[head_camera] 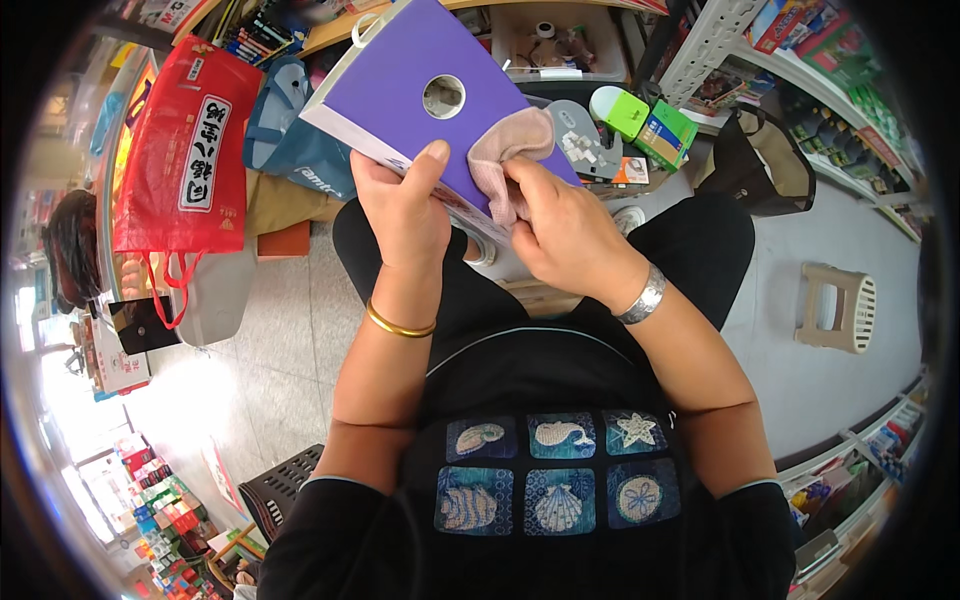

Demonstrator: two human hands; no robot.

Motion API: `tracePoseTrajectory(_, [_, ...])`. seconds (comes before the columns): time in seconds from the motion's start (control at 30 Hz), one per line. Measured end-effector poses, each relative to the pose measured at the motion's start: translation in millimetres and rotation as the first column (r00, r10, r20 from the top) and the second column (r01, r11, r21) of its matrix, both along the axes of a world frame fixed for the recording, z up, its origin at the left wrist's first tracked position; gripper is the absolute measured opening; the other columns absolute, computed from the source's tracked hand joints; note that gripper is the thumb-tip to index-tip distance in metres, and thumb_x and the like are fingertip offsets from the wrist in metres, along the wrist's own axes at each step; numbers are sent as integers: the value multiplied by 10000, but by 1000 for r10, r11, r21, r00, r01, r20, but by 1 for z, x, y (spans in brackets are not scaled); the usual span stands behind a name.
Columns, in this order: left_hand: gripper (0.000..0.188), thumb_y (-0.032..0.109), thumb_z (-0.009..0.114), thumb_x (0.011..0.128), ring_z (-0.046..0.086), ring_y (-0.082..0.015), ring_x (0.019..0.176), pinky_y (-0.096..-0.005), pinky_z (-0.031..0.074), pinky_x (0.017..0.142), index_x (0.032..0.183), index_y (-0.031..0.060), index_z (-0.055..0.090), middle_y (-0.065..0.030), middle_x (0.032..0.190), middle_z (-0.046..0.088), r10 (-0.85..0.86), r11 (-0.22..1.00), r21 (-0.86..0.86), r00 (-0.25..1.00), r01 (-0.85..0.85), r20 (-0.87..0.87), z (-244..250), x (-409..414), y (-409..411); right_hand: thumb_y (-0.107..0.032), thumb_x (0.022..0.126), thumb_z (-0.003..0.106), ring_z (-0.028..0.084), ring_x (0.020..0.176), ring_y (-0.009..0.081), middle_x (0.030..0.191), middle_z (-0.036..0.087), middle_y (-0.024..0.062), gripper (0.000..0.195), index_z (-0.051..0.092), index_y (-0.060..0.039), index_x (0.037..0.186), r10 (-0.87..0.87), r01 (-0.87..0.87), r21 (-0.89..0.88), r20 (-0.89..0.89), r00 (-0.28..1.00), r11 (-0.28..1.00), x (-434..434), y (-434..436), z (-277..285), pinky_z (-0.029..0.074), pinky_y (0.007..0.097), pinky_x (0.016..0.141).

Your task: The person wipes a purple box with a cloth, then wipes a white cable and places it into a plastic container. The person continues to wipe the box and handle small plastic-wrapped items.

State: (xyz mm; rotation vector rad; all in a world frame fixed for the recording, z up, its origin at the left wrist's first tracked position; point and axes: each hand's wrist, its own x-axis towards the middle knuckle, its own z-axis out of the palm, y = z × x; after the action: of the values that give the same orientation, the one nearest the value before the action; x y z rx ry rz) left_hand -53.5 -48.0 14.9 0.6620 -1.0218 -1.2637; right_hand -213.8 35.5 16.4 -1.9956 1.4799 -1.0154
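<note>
A purple cardboard box (375, 90) with white sides and a round hole in its face is held up, tilted, above my knees. Through the hole something greyish shows, too unclear to name. My left hand (409, 202) grips the box's near edge, thumb on the purple face and fingers around the white side. In my right hand (562, 229) is a pink cloth (517, 146), bunched and pressed against the right part of the purple face. A white loop (365, 30) sticks out at the box's upper left edge.
A red bag (157, 157) and a blue bag (289, 146) stand at the left. Beyond the box are a plastic bin (559, 73) and a green box (666, 135). At the right are a dark tote bag (739, 176), a plastic stool (836, 307) and stocked shelves (862, 169).
</note>
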Motion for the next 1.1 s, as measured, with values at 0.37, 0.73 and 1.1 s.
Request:
tracePoseTrajectory(0.37, [537, 59, 680, 816, 579, -215, 1111, -362, 457, 1005, 1273, -42, 416, -144, 1213, 558, -35, 999, 25, 998, 34, 54, -2, -10, 14, -5, 805, 645, 679, 769, 156, 931, 697, 98, 243, 593, 8, 1042, -134, 182, -77, 421, 897, 980, -10, 0, -24, 539, 285, 696])
tracePoseTrajectory(0.73, [653, 37, 753, 704, 547, -182, 1070, -342, 464, 965, 1240, -28, 386, -130, 1196, 520, 11, 999, -34, 985, -5, 172, 1, -20, 17, 22, 775, 627, 689, 858, 310, 1110, 661, 176, 390, 579, 22, 1162, -96, 146, -496, 125, 987, 856, 0, -19, 27, 557, 345, 675])
tracePoseTrajectory(1.1, [633, 31, 736, 713, 558, -197, 1115, -348, 454, 994, 1241, -42, 396, -132, 1202, 529, -26, 999, 42, 979, 18, 202, -8, -12, 25, -11, 720, 636, 666, 682, 291, 956, 655, 115, 359, 554, -24, 1069, -121, 122, -425, 29, 992, 897, -1, -22, 17, 542, 371, 581])
